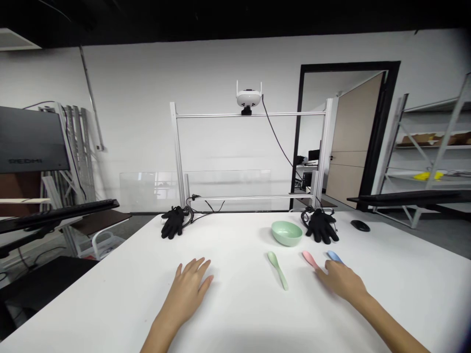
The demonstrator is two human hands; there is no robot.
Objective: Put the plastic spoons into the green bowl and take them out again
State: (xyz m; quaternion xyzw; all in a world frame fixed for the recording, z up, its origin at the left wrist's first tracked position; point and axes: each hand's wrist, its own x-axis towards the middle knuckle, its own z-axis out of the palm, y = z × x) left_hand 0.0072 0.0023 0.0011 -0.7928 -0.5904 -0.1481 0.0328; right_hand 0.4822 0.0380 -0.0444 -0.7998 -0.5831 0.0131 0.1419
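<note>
My left hand (187,290) rests low over the white table (235,314), palm down, fingers spread, holding nothing. On the right, my right hand (344,282) has its fingers curled together at the handle of a pink spoon (309,258), whose bowl points away from me. The hand hides most of that handle. Just beyond its knuckles shows the bowl of a blue spoon (334,256); the rest of it is covered. Between my hands lies a green spoon (277,269), slanting toward me. A green bowl (286,234) stands upright behind the spoons.
Black gloves with cables lie at the back, one at left (173,223) and one at right (321,226). A black mouse (360,225) sits near the right edge. A metal frame (250,198) rises behind the table, carrying a white camera-like device (248,98).
</note>
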